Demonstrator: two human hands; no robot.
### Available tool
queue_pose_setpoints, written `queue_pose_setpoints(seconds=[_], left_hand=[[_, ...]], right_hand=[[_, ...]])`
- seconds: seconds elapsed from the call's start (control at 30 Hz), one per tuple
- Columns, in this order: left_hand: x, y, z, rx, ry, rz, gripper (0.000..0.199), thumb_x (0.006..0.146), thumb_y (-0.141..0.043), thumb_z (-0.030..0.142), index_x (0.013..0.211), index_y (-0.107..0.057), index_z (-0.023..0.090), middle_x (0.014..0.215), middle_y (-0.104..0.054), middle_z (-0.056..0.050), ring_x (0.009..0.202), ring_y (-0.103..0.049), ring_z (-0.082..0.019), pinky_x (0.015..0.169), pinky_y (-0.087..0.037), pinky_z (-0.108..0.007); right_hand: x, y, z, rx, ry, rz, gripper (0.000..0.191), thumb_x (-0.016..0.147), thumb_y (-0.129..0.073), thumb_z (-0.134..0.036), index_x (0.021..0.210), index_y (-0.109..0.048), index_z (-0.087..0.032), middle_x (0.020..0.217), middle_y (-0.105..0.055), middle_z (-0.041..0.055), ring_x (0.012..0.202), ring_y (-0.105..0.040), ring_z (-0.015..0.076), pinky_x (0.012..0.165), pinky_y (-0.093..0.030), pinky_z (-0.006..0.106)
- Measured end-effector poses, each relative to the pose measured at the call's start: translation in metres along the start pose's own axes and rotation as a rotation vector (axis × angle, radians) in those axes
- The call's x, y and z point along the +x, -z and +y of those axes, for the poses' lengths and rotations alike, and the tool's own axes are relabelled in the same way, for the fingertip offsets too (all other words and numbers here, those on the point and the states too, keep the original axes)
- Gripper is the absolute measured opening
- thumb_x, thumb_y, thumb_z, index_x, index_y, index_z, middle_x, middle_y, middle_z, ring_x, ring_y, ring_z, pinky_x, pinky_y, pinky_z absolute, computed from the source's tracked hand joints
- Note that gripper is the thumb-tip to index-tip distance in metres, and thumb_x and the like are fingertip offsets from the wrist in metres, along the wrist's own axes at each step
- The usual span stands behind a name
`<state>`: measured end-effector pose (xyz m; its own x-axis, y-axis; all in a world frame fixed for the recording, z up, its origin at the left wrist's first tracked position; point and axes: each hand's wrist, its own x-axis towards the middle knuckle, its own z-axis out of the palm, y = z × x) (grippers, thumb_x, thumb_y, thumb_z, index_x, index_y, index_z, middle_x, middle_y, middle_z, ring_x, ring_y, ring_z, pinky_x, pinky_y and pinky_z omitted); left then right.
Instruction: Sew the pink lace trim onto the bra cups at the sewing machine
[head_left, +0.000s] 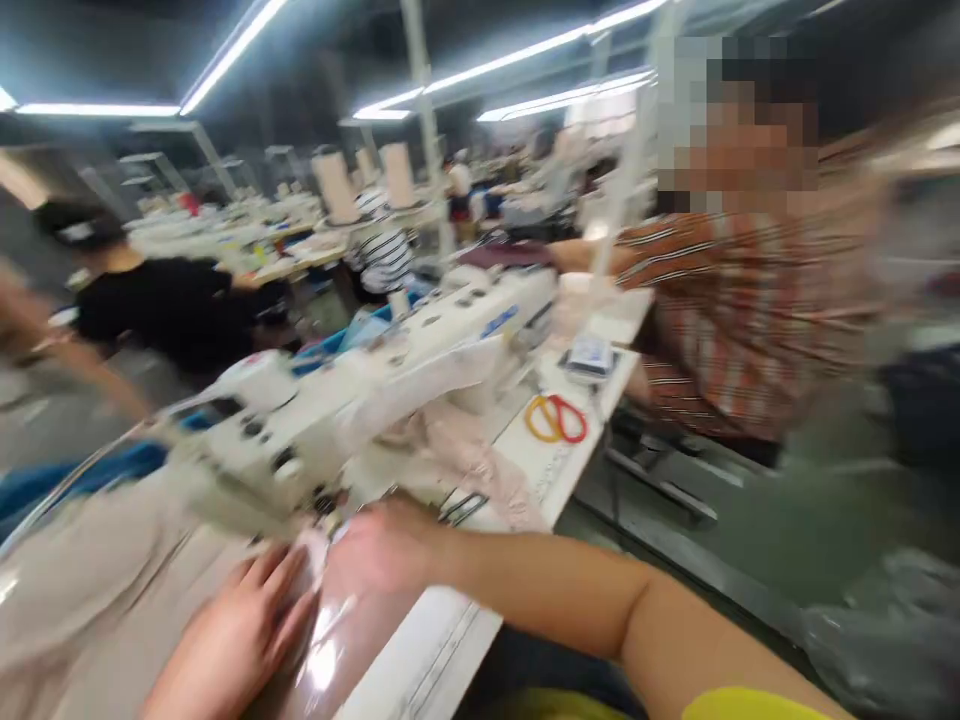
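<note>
**Hands on Pink Cloth**

The pink cloth [97, 600] lay near, by the big white sewing machine [300, 420]. The left hand [244, 625] was flat on it, fingers a bit apart. The right hand [390, 545] was curled; its pinch was too blurry to tell. Blue stuff [139, 465] sat behind the machine. Red and yellow scissors [555, 418] lay farther right.

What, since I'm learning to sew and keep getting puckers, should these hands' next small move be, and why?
I'd probably smooth the pale beige-pink fabric with the left hand before feeding it: that hand lies flat on it, creases show nearby, and the right hand is close to the white sewing machine. Blur hides the needle.
</note>
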<state>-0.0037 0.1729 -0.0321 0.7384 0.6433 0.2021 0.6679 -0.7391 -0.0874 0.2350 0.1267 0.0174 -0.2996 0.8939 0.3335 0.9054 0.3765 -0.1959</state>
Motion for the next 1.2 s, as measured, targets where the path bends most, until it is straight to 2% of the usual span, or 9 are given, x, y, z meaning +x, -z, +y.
queue_pose_setpoints(seconds=[0.1, 0.23, 0.37, 0.5, 0.7, 0.9, 1.0, 1.1, 1.2], left_hand=[[0.002, 0.025, 0.012, -0.058, 0.057, -0.225, 0.035, 0.090, -0.048, 0.043, 0.108, -0.066, 0.018, 0.114, -0.066, -0.013, 0.096, -0.065, -0.026, 0.082, -0.055, -0.037], [0.009, 0.030, 0.005, -0.172, 0.101, -0.262, 0.042, 0.091, -0.048, 0.044, 0.114, -0.064, 0.013, 0.118, -0.062, -0.017, 0.107, -0.060, -0.029, 0.091, -0.051, -0.041], [0.000, 0.019, 0.002, -0.282, 0.092, -0.160, 0.043, 0.092, -0.047, 0.042, 0.115, -0.064, 0.010, 0.118, -0.061, -0.018, 0.107, -0.058, -0.030, 0.092, -0.049, -0.042], [-0.005, 0.010, 0.001, -0.320, 0.022, -0.093, 0.041, 0.091, -0.048, 0.039, 0.116, -0.063, 0.010, 0.121, -0.057, -0.019, 0.109, -0.055, -0.031, 0.094, -0.047, -0.043], [-0.006, 0.023, 0.015, -0.232, 0.096, -0.219, 0.045, 0.086, -0.054, 0.044, 0.118, -0.062, 0.012, 0.114, -0.057, -0.018, 0.101, -0.056, -0.032, 0.087, -0.048, -0.046], [-0.006, 0.040, 0.028, -0.244, 0.141, -0.355, 0.048, 0.086, -0.048, 0.055, 0.103, -0.066, 0.014, 0.097, -0.060, -0.014, 0.085, -0.058, -0.029, 0.073, -0.051, -0.042], [-0.005, 0.039, 0.030, -0.231, 0.155, -0.336, 0.044, 0.085, -0.050, 0.051, 0.101, -0.066, 0.014, 0.096, -0.061, -0.013, 0.084, -0.058, -0.029, 0.072, -0.051, -0.043], [-0.004, 0.035, 0.035, -0.275, 0.123, -0.265, 0.042, 0.085, -0.053, 0.047, 0.105, -0.065, 0.012, 0.102, -0.061, -0.013, 0.092, -0.057, -0.029, 0.080, -0.051, -0.042], [-0.004, 0.032, 0.041, -0.317, 0.078, -0.244, 0.035, 0.084, -0.054, 0.033, 0.108, -0.065, 0.011, 0.109, -0.061, -0.013, 0.097, -0.056, -0.027, 0.086, -0.050, -0.040]], right_hand=[[-0.001, -0.033, -0.006, 0.155, 0.162, -0.138, 0.019, 0.087, -0.055, -0.021, 0.099, -0.070, -0.018, 0.086, -0.069, 0.0053, 0.079, -0.057, 0.0154, 0.074, -0.041, 0.027], [0.000, -0.058, 0.013, 0.221, 0.235, -0.229, 0.024, 0.086, -0.050, -0.015, 0.101, -0.069, -0.020, 0.084, -0.067, 0.0043, 0.079, -0.056, 0.0168, 0.072, -0.038, 0.028], [-0.002, -0.055, 0.020, 0.228, 0.193, -0.229, 0.030, 0.086, -0.049, -0.013, 0.106, -0.069, -0.021, 0.082, -0.067, 0.0028, 0.070, -0.054, 0.0155, 0.065, -0.037, 0.027], [-0.003, -0.056, 0.016, 0.262, 0.146, -0.211, 0.031, 0.087, -0.049, -0.014, 0.109, -0.069, -0.022, 0.086, -0.069, 0.0037, 0.074, -0.058, 0.0166, 0.068, -0.042, 0.027], [-0.003, -0.063, 0.021, 0.281, 0.171, -0.184, 0.032, 0.088, -0.048, -0.017, 0.113, -0.068, -0.023, 0.097, -0.070, 0.0051, 0.084, -0.062, 0.0184, 0.076, -0.047, 0.029], [-0.003, -0.059, 0.019, 0.279, 0.203, -0.192, 0.029, 0.089, -0.047, -0.016, 0.108, -0.069, -0.022, 0.095, -0.069, 0.0054, 0.084, -0.061, 0.0176, 0.076, -0.046, 0.028], [-0.004, -0.057, 0.019, 0.287, 0.209, -0.194, 0.028, 0.089, -0.048, -0.015, 0.107, -0.068, -0.022, 0.092, -0.069, 0.0051, 0.081, -0.061, 0.0169, 0.074, -0.045, 0.027], [-0.006, -0.057, 0.019, 0.299, 0.208, -0.180, 0.027, 0.089, -0.048, -0.014, 0.105, -0.068, -0.021, 0.091, -0.068, 0.0047, 0.080, -0.061, 0.0161, 0.073, -0.044, 0.026], [-0.008, -0.056, 0.019, 0.316, 0.217, -0.161, 0.026, 0.088, -0.049, -0.013, 0.103, -0.069, -0.020, 0.090, -0.069, 0.0046, 0.080, -0.061, 0.0156, 0.073, -0.044, 0.026]])
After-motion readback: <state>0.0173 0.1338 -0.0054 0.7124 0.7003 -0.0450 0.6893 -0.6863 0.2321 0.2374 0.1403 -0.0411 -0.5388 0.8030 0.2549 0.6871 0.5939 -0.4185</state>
